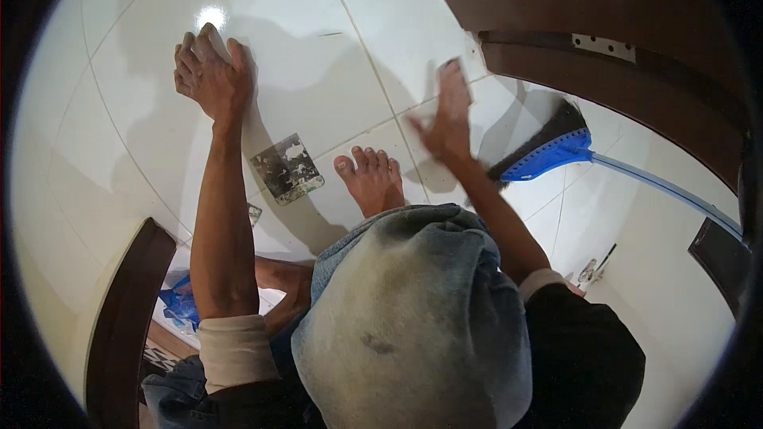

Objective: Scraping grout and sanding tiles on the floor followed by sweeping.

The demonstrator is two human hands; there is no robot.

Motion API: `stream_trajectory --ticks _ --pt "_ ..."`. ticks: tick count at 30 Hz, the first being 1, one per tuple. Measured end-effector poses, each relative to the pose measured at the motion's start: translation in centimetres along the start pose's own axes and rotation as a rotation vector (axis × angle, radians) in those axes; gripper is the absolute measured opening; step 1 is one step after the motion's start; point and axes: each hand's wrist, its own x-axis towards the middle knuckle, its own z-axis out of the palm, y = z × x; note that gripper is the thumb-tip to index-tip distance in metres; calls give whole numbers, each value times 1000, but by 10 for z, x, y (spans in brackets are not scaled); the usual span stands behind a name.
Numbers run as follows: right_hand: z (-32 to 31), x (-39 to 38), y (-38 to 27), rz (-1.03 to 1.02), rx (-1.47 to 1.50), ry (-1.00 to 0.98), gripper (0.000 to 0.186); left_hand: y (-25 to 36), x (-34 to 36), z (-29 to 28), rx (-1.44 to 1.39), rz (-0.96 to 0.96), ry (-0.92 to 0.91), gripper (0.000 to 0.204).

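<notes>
Here we are at the left hand (211, 75): fingers bent and slightly apart, thumb out to the side, nothing in its grasp. It's down by the white tiled floor (389, 8), though we can't be sure how firmly it presses. Across from it, the right hand (449, 119) is a blur; we make out the thumb well away from the fingers and see nothing held, but contact with the tiles we can't tell.

Between the two forearms lies a dark, patchy square (288, 169), flat on the floor near the left wrist, with a bare foot (373, 179) just beside it. If that square has a loose or sharp edge, we reckon toes or a palm could catch on it. The tiles look glossy, so a leaning hand might skid.

Further out, the broom (552, 157) stands close to the right forearm, bristles nearest; a careless elbow could knock it over. Beyond it looms dark wooden furniture (652, 0), its low edge a possible knuckle-scraper for a right hand reaching too far.
</notes>
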Motion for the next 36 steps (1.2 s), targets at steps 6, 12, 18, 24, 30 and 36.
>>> stream_trajectory --ticks 6,12,18,24,30,36 --pt "-12 2 31 41 -74 -3 119 5 -4 -4 -14 12 0 52" --pt "-4 -44 -29 -163 138 -262 109 -1 -7 -1 -43 -23 -32 54" --pt "9 46 -16 -134 93 -36 104 3 0 -7 -48 2 -20 53" --pt "-4 21 8 -133 60 -155 114 6 -2 -7 -39 -4 -23 53" --pt "1 7 -44 -265 157 -348 108 -9 -9 -6 -53 -1 -37 52" --pt "7 52 -9 2 11 -88 109 11 -2 -13 -26 -12 -63 54"
